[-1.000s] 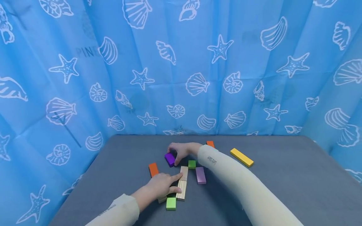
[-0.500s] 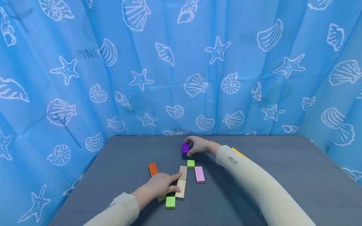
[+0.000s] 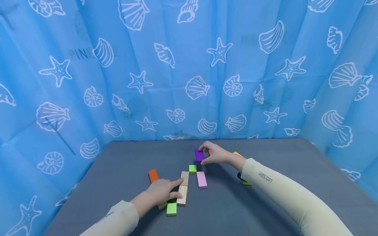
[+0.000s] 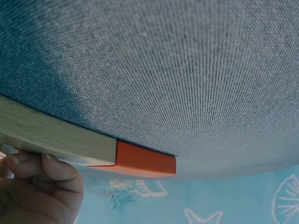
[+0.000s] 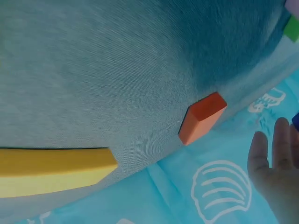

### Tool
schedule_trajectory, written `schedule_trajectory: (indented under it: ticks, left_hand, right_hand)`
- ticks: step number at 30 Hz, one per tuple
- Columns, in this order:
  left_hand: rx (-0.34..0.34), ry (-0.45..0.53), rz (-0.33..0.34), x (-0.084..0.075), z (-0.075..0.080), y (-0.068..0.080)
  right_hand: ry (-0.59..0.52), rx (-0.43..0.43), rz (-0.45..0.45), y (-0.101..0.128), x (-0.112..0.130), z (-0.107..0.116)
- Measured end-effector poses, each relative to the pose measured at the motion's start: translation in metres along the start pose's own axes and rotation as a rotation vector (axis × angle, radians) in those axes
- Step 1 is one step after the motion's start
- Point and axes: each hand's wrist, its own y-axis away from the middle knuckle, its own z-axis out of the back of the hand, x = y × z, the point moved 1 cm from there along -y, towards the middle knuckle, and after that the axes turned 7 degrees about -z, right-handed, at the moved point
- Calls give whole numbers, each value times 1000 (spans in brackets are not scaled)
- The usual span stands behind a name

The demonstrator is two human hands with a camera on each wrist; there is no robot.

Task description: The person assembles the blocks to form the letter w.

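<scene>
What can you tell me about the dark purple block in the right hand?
The dark purple block is a small, solid-coloured piece, probably painted wood. The right hand pinches it between thumb and fingers, holding it at the far side of the grey table, just beyond the small green block. Whether it touches the table cannot be told.

Readable text, head view:
- Backdrop cloth (image 3: 189, 65), upper left: faint grey letters "PIN", the rest lost in a fold.
- Right sleeve (image 3: 283, 193), near the wrist: small dark print, apparently "LetsSlim", not fully legible.
- Left sleeve (image 3: 113, 221), near the cuff: small dark print, too small to read.

Wrist views: no lettering.
</scene>
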Motion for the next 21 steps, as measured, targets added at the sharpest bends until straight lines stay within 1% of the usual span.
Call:
schedule_trajectory:
  ticks: [5, 10, 17, 21]
  left_hand:
    - [4, 0, 4, 0, 1, 1]
    - [9, 8, 3, -2, 2, 1]
    - [4, 11, -8, -2, 3, 2]
    - [11, 25, 4, -2, 3, 3]
  right_hand:
    - [5, -26, 14, 15, 0, -3]
    - [-24, -37, 8, 31, -1, -6]
    - [-12, -68, 34, 53, -2, -14]
    - [-39, -64, 18, 65, -1, -19]
